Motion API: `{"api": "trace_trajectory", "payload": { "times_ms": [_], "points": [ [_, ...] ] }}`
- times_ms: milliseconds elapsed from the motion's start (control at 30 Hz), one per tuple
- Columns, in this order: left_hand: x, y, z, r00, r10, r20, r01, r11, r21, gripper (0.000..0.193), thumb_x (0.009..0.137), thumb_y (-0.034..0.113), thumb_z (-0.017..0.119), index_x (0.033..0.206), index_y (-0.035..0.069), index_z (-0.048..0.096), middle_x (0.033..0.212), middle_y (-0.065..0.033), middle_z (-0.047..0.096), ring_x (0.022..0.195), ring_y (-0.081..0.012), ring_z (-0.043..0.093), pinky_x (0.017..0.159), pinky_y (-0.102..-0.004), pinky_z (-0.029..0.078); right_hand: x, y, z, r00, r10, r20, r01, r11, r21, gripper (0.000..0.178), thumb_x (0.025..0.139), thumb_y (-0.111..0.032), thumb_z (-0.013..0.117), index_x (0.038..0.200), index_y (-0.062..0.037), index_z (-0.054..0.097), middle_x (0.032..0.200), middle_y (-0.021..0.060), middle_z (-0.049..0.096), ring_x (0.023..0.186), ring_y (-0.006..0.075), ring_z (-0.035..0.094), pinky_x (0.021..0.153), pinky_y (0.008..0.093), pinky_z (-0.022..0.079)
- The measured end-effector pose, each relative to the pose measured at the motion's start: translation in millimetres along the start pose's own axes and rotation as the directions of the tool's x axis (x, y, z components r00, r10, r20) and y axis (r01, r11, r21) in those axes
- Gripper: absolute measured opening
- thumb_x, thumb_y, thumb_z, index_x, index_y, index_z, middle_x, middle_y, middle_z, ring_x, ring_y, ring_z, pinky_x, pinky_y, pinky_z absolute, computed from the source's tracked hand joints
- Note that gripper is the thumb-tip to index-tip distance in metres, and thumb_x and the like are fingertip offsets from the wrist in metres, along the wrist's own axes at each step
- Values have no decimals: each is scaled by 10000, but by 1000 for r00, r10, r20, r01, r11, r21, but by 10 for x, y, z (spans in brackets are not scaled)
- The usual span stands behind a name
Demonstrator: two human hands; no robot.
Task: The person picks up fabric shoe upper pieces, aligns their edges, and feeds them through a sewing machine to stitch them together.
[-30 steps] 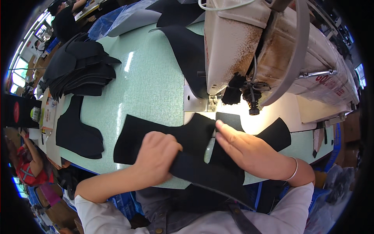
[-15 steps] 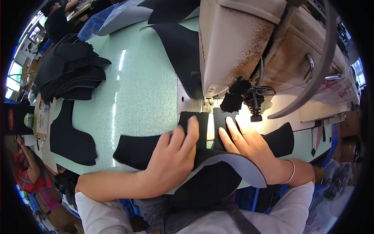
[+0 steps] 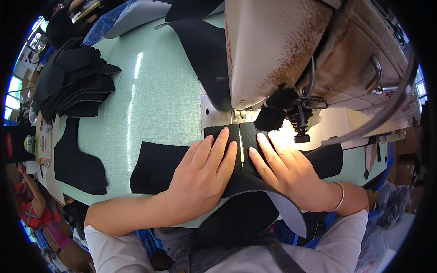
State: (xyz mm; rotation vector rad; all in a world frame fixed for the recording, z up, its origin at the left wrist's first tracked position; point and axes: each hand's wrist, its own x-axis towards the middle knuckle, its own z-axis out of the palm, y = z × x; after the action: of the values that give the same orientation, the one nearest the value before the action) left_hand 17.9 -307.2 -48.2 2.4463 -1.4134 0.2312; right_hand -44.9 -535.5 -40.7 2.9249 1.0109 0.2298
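Just in front of the sewing machine (image 3: 277, 41), I see both hands laid palm down on black fabric pieces (image 3: 157, 168) spread over the pale green worktop (image 3: 114, 118). The left hand (image 3: 200, 170) grips nothing: its fingers reach forward and a little to the right, slightly parted, their tips resting near the upper edge of the fabric. Its forearm comes in low from the left, the elbow bent outward by a white sleeve (image 3: 114, 250), and runs almost level before the wrist turns the hand toward the machine. I see the right hand (image 3: 291, 170) likewise released and flattened, angled forward and to the left, fingers spread over the other side of the fabric; a pale bracelet (image 3: 340, 196) circles its wrist. Between the two sets of fingertips, a narrow slit parts the fabric edges, just below the presser foot (image 3: 240, 117). Nearer the body, a flap curls up and shows its grey underside (image 3: 289, 211); I cannot tell from here which piece it belongs to. Off to the left I have a stack of black pieces (image 3: 75, 84), with a curved black piece (image 3: 79, 166) lying flat just below it.
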Motion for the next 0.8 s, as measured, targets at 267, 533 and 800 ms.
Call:
{"api": "trace_trajectory", "payload": {
  "times_ms": [267, 533, 800],
  "points": [
    [21, -16, 6, 1000, -13, 0, 13, 999, -49, 635, 658, 129, 706, 1251, -63, 582, 1229, -244, 563, 1141, -383, 551, 982, -444, 460, 2, 13, -17, 999, -11, 38, 11, 1000, 9, 539, 790, -117, 584, 1310, 23, 553, 1335, 272, 528, 1190, 379, 569, 965, 432, 500],
    [110, -117, 5, 1000, -17, 23, 19, 996, -87, 732, 594, 94, 774, 1297, 21, 582, 1193, -154, 562, 1101, -353, 539, 928, -426, 448, 27, 44, 29, 998, 38, 42, -43, 991, 130, 625, 813, -190, 558, 1395, 23, 484, 1382, 296, 477, 1197, 409, 552, 910, 432, 493],
    [191, -266, -25, 995, 63, 77, -54, 992, -112, 717, 574, 90, 753, 1264, -8, 584, 1417, -279, 436, 1029, -311, 526, 867, -379, 443, 74, 80, -46, 991, 58, 123, -75, 987, 142, 665, 798, -205, 565, 1414, 23, 463, 1396, 300, 464, 1201, 414, 551, 880, 421, 495]
  ]
}}
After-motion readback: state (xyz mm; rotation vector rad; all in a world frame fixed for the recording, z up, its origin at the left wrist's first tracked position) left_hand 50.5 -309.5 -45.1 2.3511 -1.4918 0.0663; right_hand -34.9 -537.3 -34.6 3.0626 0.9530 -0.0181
